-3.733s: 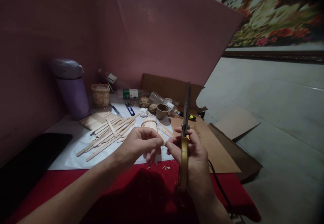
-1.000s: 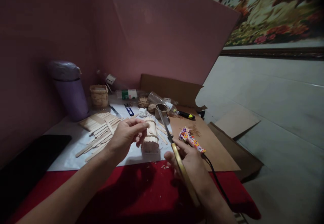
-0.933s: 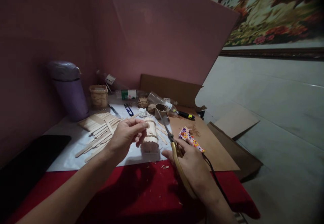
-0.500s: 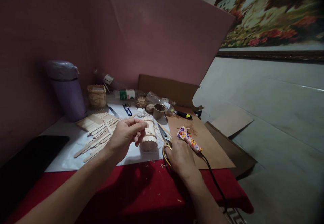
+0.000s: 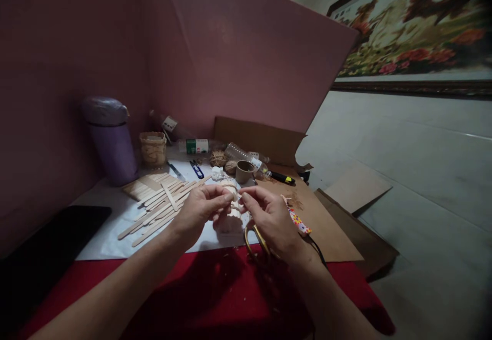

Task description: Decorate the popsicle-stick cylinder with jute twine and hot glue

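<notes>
My left hand (image 5: 202, 209) is closed in a pinch above a small pale object made of wooden sticks (image 5: 231, 221). Whatever lies between its fingertips is too small to make out. Close by on the right, my right hand (image 5: 271, 217) pinches too, its fingertips near those of the left; what it holds is also unclear. Gold-handled scissors (image 5: 249, 242) lie beneath and beside my right hand, their blades hidden. A flower-patterned tool (image 5: 300, 224) with a black cord is partly covered by the right hand.
Loose wooden sticks (image 5: 154, 217) lie on the left of the white sheet. Behind stand a purple container (image 5: 115, 148), a stick cup (image 5: 152, 150), a tape roll (image 5: 245, 171), twine balls (image 5: 218, 158) and plastic bottles (image 5: 238, 151). Brown cardboard (image 5: 326, 232) covers the right.
My right hand has left the scissors and come up beside my left hand, its fingertips now pinched. The view has shifted slightly, so the table things appear a little further right.
</notes>
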`<state>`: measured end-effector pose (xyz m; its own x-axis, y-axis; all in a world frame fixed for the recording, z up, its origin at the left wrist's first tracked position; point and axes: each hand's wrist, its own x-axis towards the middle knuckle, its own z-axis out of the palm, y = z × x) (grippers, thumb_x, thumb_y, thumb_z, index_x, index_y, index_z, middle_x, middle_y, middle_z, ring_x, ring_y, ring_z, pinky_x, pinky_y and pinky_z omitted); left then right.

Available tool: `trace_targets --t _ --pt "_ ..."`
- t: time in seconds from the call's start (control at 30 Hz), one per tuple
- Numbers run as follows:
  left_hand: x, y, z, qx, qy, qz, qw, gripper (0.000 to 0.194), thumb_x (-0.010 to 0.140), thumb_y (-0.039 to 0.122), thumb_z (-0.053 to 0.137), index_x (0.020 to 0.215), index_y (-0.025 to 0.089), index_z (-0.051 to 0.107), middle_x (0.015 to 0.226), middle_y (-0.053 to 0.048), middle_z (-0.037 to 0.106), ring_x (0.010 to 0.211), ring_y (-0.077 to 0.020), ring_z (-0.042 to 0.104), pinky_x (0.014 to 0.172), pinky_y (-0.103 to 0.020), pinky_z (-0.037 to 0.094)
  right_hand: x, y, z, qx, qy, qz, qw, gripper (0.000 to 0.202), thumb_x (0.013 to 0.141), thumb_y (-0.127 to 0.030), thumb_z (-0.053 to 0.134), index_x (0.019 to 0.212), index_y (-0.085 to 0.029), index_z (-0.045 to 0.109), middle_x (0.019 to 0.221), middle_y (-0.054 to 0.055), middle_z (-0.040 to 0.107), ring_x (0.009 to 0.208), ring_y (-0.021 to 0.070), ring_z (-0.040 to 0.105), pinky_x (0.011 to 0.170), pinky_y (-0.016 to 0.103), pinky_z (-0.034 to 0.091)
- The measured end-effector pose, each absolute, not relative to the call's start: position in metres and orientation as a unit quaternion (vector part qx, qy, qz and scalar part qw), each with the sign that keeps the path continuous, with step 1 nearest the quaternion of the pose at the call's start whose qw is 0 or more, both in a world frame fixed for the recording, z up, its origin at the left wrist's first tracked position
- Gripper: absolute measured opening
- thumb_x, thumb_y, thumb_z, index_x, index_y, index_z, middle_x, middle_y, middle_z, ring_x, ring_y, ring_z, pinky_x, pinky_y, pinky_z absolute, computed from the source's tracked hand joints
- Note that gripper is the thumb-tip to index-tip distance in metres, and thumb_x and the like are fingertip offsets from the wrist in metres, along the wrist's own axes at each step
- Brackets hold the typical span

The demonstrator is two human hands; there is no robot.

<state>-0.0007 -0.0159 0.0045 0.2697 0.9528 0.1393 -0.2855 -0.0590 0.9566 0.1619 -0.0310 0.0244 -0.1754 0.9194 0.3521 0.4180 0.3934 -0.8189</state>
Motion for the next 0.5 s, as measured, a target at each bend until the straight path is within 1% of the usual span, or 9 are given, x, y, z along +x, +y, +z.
trace_targets --t 0.03,0.1,0.17,0.23,0.33,0.4,0.43,0.47,0.5 --pt "0.000 -0.015 0.003 0.520 0.324 0.511 0.603 0.025 0.075 0.036 0.070 0.065 0.015 0.059 0.055 0.002 0.056 0.040 -0.0056 0.044 0.037 -0.018 0.030 0.159 -0.029 0.025 -0.450 -0.692 0.342 0.450 0.025 0.090 -0.038 0.054 0.094 -0.019 0.069 0.077 0.003 0.067 0.072 0.0167 0.063 0.054 0.024 0.049" --pt "0.001 -0.015 0.001 0.526 0.327 0.513 0.594 0.026 0.074 0.037 0.071 0.066 0.015 0.059 0.054 0.002 0.056 0.040 -0.0060 0.044 0.038 -0.018 0.030 0.154 -0.025 0.025 -0.430 -0.666 0.400 0.460 0.023 0.085 -0.038 0.060 0.085 -0.017 0.068 0.069 0.001 0.062 0.063 0.0138 0.059 0.049 0.022 0.048" --pt "0.002 -0.016 0.001 0.529 0.334 0.514 0.587 0.028 0.073 0.038 0.072 0.066 0.015 0.059 0.052 0.003 0.055 0.040 -0.0064 0.044 0.038 -0.019 0.031 0.151 -0.019 0.024 -0.423 -0.660 0.411 0.465 0.020 0.080 -0.035 0.064 0.077 -0.016 0.066 0.063 -0.002 0.057 0.055 0.0111 0.054 0.047 0.022 0.046" --pt "0.002 -0.016 0.002 0.526 0.351 0.521 0.573 0.028 0.072 0.038 0.072 0.064 0.014 0.059 0.054 0.002 0.056 0.040 -0.0071 0.044 0.038 -0.020 0.033 0.153 -0.010 0.023 -0.418 -0.662 0.410 0.468 0.018 0.078 -0.033 0.064 0.073 -0.016 0.063 0.061 -0.003 0.056 0.050 0.0099 0.051 0.045 0.022 0.045" --pt "-0.002 -0.010 0.003 0.488 0.424 0.580 0.496 0.024 0.070 0.035 0.072 0.069 0.014 0.061 0.065 -0.002 0.061 0.051 -0.0109 0.051 0.043 -0.022 0.040 0.162 0.009 0.019 -0.450 -0.667 0.356 0.475 0.014 0.077 -0.029 0.061 0.071 -0.017 0.060 0.063 -0.002 0.057 0.053 0.0106 0.052 0.047 0.022 0.044" --pt "-0.006 -0.004 -0.001 0.447 0.490 0.621 0.418 0.026 0.065 0.032 0.075 0.079 0.014 0.063 0.075 -0.003 0.062 0.063 -0.0141 0.055 0.050 -0.023 0.044 0.169 0.020 0.014 -0.502 -0.677 0.296 0.450 0.009 0.078 -0.024 0.056 0.071 -0.018 0.058 0.062 -0.002 0.059 0.056 0.0122 0.056 0.049 0.022 0.043" --pt "-0.009 0.000 -0.003 0.437 0.524 0.617 0.393 0.028 0.063 0.031 0.076 0.080 0.013 0.063 0.076 -0.003 0.061 0.066 -0.0148 0.056 0.053 -0.024 0.044 0.172 0.024 0.010 -0.524 -0.685 0.273 0.426 0.009 0.078 -0.022 0.054 0.071 -0.018 0.057 0.064 -0.001 0.061 0.057 0.0125 0.058 0.051 0.023 0.043" --pt "-0.010 0.003 -0.007 0.426 0.552 0.602 0.390 0.030 0.063 0.033 0.077 0.079 0.013 0.061 0.074 -0.003 0.060 0.065 -0.0152 0.055 0.053 -0.024 0.043 0.175 0.027 0.006 -0.545 -0.688 0.248 0.409 0.009 0.080 -0.020 0.051 0.072 -0.018 0.056 0.065 0.000 0.063 0.057 0.0127 0.059 0.052 0.023 0.043" --pt "-0.011 0.005 -0.011 0.428 0.562 0.575 0.413 0.032 0.064 0.037 0.076 0.079 0.014 0.060 0.071 -0.002 0.059 0.063 -0.0154 0.054 0.052 -0.025 0.042 0.176 0.028 0.002 -0.564 -0.690 0.229 0.392 0.010 0.082 -0.020 0.048 0.075 -0.019 0.055 0.066 0.001 0.064 0.058 0.0129 0.060 0.053 0.023 0.043"
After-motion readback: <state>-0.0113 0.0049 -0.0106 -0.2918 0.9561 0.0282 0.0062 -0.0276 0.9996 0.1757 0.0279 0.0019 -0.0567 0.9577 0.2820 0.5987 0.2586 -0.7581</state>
